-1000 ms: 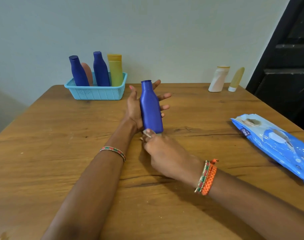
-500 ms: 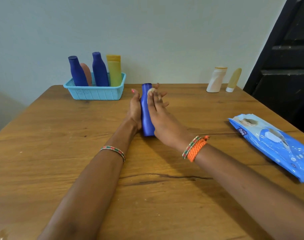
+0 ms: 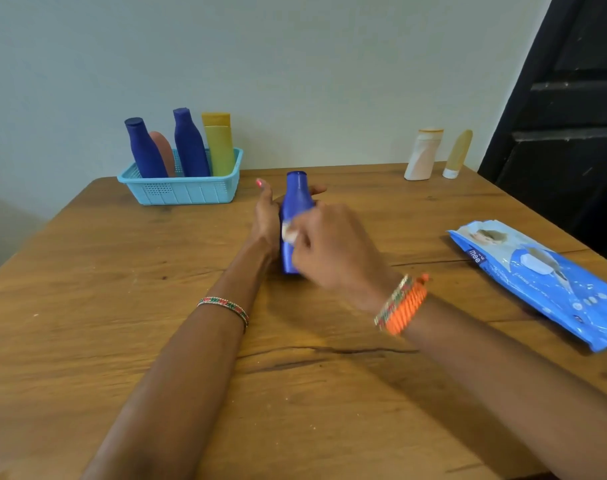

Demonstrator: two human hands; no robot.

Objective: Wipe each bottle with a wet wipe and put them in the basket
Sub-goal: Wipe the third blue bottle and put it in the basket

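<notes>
A blue bottle stands upright at the middle of the wooden table. My left hand cradles it from behind and the left. My right hand is closed on a small white wet wipe pressed against the bottle's front, and it hides the bottle's lower right side. At the back left a light blue basket holds two blue bottles, a pinkish one and a yellow tube. A white bottle and a small yellow bottle stand at the back right by the wall.
A blue pack of wet wipes lies flat near the table's right edge. A dark door or cabinet rises behind the table's right corner. A pale wall backs the table.
My right hand has slid with the wipe from the bottle's base up to its neck and back down to mid-body. My left hand keeps the bottle in place.
</notes>
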